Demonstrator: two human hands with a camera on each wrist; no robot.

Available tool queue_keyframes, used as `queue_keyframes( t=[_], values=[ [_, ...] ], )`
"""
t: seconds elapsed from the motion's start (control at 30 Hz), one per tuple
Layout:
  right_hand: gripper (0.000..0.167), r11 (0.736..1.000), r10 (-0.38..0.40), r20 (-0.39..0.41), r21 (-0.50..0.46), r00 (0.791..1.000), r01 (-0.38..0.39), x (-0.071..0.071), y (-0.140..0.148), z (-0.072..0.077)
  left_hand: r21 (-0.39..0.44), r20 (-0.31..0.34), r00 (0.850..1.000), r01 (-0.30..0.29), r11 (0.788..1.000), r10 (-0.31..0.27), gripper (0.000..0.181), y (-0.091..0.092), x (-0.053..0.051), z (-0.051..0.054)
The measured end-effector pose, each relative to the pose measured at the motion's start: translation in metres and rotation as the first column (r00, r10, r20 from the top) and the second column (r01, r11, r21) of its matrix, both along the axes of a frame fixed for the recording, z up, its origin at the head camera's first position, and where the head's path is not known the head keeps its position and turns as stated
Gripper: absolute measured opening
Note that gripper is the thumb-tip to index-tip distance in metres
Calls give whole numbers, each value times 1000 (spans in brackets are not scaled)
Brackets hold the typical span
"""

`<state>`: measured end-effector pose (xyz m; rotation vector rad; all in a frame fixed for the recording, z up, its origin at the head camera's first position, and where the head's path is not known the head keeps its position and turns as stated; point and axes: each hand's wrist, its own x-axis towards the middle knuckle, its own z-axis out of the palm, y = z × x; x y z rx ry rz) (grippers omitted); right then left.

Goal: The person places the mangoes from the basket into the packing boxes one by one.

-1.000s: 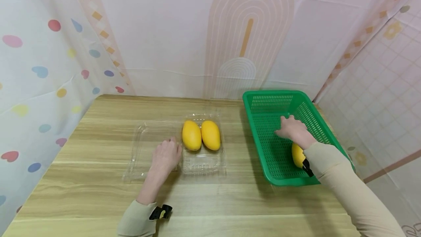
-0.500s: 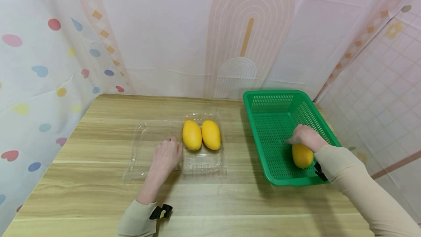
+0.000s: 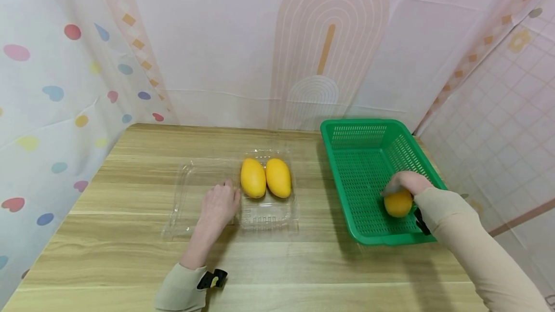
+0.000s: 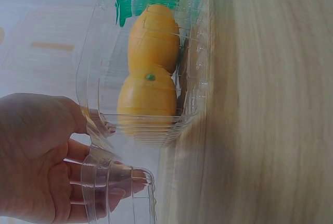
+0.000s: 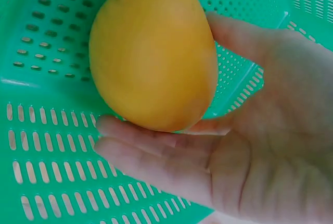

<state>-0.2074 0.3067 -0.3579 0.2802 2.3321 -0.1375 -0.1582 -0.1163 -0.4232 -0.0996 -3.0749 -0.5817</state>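
In the head view, a clear plastic clamshell container lies opened flat on the table. Two yellow mangoes, a left one and a right one, sit side by side in its right half. My left hand is at the hinge between the halves; the left wrist view shows its thumb and fingers on either side of the plastic edge, pinching it. Inside the green basket, my right hand holds another mango. Its thumb and fingers lie on opposite sides of that mango in the right wrist view.
The wooden table carries the container left of centre and the basket at the right. Basket walls rise around my right hand. A patterned cloth backdrop stands behind the table and along both sides.
My right hand has moved right and toward the near end of the basket, then closed around the mango there. The left hand, container and its two mangoes have stayed in place.
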Motion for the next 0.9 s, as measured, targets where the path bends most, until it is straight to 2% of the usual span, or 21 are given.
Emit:
queue_keyframes(
  t=[0.03, 0.13, 0.23, 0.43, 0.7, 0.9],
  values=[
    [68, 1000, -21, -15, -18, 1000, 21, 1, 0, -1, 0, 1, 1000, -1, 1000, 1, 25, 0, 0, 0],
    [80, 998, 2, 9, -69, 1000, -2, 0, 0, -4, -2, -3, 1000, 0, 1000, 0, 24, 0, 0, 1],
    [94, 994, 65, 38, -92, 997, -61, -3, -2, -8, -6, -11, 1000, 2, 1000, -2, 24, 0, 0, 1],
    [101, 986, 167, 65, -20, 984, -166, -6, -6, -9, -5, -17, 1000, 1, 1000, -1, 25, 0, 0, 1],
    [103, 979, 152, 15, -136, 988, -149, -7, -5, -10, -2, -3, 1000, -1, 1000, 1, 26, 0, 1, 2],
    [101, 956, 254, -72, -136, 965, -262, -12, -10, -8, 4, -5, 1000, 0, 1000, 0, 26, 0, 1, 2]
  ],
)
